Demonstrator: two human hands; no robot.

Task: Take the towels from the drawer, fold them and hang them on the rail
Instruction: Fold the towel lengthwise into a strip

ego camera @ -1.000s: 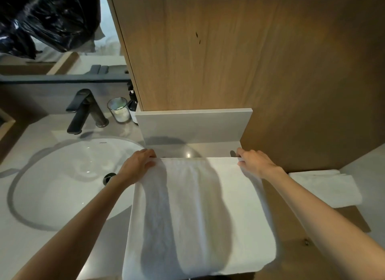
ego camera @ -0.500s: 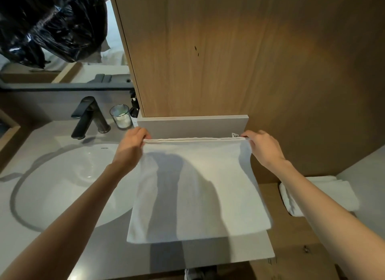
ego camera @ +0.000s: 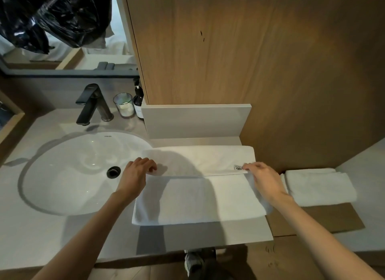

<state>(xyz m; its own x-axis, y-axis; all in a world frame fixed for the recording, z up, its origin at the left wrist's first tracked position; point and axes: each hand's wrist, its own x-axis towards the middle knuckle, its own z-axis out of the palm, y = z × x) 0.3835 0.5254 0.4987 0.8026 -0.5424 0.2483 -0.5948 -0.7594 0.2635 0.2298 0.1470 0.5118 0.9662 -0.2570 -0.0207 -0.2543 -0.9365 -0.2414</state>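
At the left of frame is one sink. Beside it my left hand, fingers curled, pinches the left corner of the towel. It lies mid-frame on the counter, long axis running left to right. My right hand pinches its right corner by the label, so both hands are equally near. I count two towels: the second towel lies folded at far right.

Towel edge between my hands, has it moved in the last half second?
Yes: the towel edge came down from the top of the grey backsplash, toward the person.
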